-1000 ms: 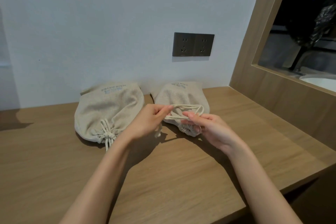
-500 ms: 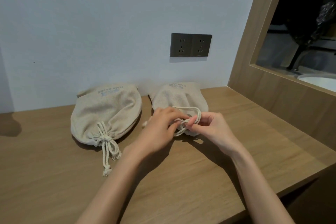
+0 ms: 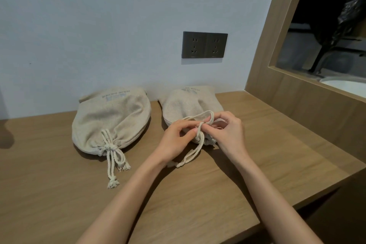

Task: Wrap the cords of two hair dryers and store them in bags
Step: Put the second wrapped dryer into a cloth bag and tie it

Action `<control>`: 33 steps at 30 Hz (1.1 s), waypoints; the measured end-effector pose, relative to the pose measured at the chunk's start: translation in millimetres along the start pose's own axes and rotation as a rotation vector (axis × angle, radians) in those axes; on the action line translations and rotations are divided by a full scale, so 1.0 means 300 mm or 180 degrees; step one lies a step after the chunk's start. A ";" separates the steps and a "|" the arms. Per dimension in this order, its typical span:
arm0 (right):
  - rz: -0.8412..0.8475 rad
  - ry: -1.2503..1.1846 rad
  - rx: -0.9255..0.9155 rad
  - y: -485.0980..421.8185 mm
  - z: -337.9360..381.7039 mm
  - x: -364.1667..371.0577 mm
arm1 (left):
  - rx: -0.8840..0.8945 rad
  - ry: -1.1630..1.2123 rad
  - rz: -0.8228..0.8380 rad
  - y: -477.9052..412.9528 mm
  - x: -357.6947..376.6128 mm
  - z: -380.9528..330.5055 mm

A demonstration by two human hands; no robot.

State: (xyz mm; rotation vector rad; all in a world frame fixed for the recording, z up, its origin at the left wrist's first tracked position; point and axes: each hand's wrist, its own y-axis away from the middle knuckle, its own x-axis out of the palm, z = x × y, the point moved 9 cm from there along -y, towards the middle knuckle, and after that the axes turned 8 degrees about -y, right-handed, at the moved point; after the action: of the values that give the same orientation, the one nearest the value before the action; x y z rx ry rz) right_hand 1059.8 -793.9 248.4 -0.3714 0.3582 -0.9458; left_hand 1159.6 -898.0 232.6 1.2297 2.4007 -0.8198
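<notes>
Two beige cloth drawstring bags lie on the wooden counter (image 3: 257, 154) by the wall. The left bag (image 3: 111, 119) is bulging, its mouth gathered and its cord tied in a bow. The right bag (image 3: 190, 103) lies under my hands. My left hand (image 3: 178, 140) and my right hand (image 3: 225, 134) both pinch its white drawstring (image 3: 195, 150) just above the gathered mouth; one loop arches over my fingers, another hangs toward me. No hair dryer is visible; the bags hide whatever is inside.
A dark double wall socket (image 3: 204, 45) sits above the bags. A wooden side panel with a window opening (image 3: 297, 89) rises at the right. The counter's front edge runs close at the lower right.
My hands have crossed the right bag's drawstring loops and drawn them closer to the bag mouth. One loop now hangs down toward me. The left bag has not moved.
</notes>
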 end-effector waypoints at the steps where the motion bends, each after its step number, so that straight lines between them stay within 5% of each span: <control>1: 0.0021 -0.0024 0.0063 -0.001 -0.008 0.001 | -0.0053 0.0051 -0.0019 0.000 -0.003 0.006; 6: 0.0430 -0.0486 0.0531 0.010 -0.020 0.024 | -0.0222 0.0188 -0.0231 0.011 -0.040 0.003; 11: 0.0608 -0.1030 0.1329 0.036 -0.072 0.047 | -0.0225 -0.0766 -0.0373 0.035 -0.086 -0.023; 16: -0.0399 -0.2014 0.2178 0.086 -0.180 -0.059 | -0.0262 -0.1179 -0.0331 0.035 -0.113 -0.044; 21: -0.0586 -0.2321 0.2120 0.099 -0.192 -0.059 | -0.0429 0.0000 0.0120 0.026 -0.064 -0.017; 27: -0.0850 -0.3599 0.2388 0.108 -0.182 -0.019 | -0.0988 0.2805 0.0425 0.062 0.045 -0.036; 33: -0.0957 -0.4041 0.2408 0.116 -0.166 -0.007 | -0.0933 0.2317 0.0452 0.059 0.070 -0.031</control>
State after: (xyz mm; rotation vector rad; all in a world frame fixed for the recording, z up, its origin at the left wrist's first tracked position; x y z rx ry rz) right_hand 1061.1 -781.0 188.9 -0.2582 -1.2122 -0.8878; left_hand 1161.6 -870.9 223.0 1.7541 2.7697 0.0626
